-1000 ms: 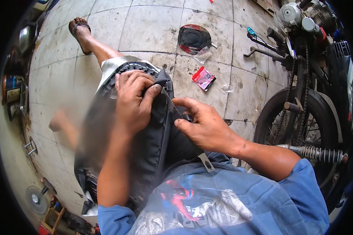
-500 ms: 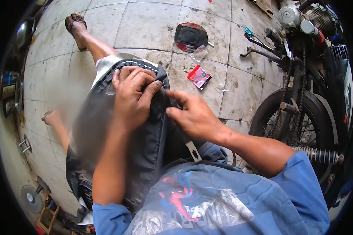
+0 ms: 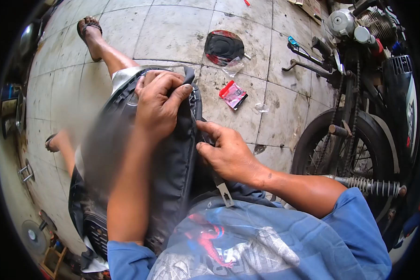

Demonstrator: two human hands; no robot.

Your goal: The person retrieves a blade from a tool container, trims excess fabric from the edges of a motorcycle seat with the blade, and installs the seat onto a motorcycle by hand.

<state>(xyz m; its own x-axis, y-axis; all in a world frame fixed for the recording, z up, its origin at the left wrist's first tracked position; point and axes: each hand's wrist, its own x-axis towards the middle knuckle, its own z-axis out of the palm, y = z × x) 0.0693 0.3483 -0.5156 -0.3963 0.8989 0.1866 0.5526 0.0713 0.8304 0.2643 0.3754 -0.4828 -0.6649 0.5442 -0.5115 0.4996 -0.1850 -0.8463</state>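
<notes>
A black motorcycle seat (image 3: 170,186) lies across my lap, its underside partly in view. My left hand (image 3: 158,100) is closed on the seat cover (image 3: 187,74), pinching a fold of its black edge between thumb and fingers at the far end. A light stitched line runs along this rim. My right hand (image 3: 226,151) is at the right side of the seat, with thumb and curled index finger closed at the cover's edge; its other fingers are tucked under. Below it, a slotted metal bracket (image 3: 225,194) sticks out toward my shirt. A grey blur hides part of the seat's left side.
On the tiled floor lie a black-and-red pad (image 3: 224,46), a red packet (image 3: 233,94) and clear plastic scraps (image 3: 261,108). To the right stands a motorcycle with its rear wheel (image 3: 343,149), chain and shock spring (image 3: 373,185). A fan (image 3: 32,235) is at the lower left.
My left hand has drawn the fold of cover slightly further over the far end. My right hand has shifted a little down along the edge. The view has moved slightly.
</notes>
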